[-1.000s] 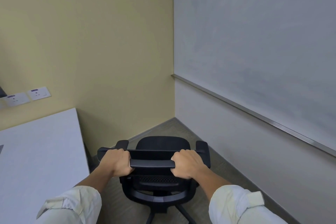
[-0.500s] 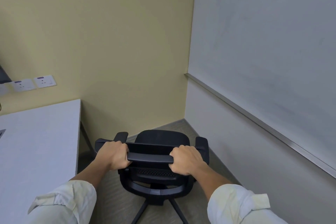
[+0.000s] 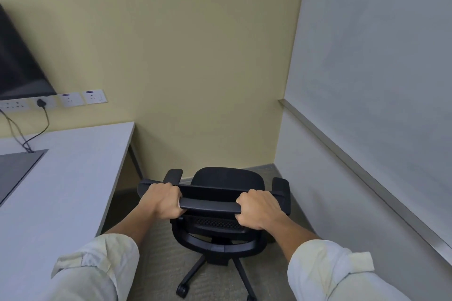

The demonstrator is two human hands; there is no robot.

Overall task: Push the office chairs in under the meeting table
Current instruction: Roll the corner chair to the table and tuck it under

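A black office chair point(image 3: 226, 179) on castors stands on the carpet in the room's corner, its seat facing the yellow wall. I look down on its backrest from behind. My left hand point(image 3: 163, 199) grips the left part of the backrest's top bar. My right hand point(image 3: 256, 209) grips the right part. The white meeting table point(image 3: 71, 178) lies to the left, its right edge beside the chair's left armrest. The chair is outside the table, not under it.
A whiteboard point(image 3: 379, 80) with a metal ledge runs along the right wall, close to the chair. Wall sockets point(image 3: 71, 99) with a plugged cable and a dark screen point(image 3: 17, 66) are at upper left. A grey panel point(image 3: 14, 171) is set in the table top.
The view has swung left, bringing the sockets, the screen and more of the table into sight. Chair and hands have moved forward toward the yellow wall. Both hands keep their grip.
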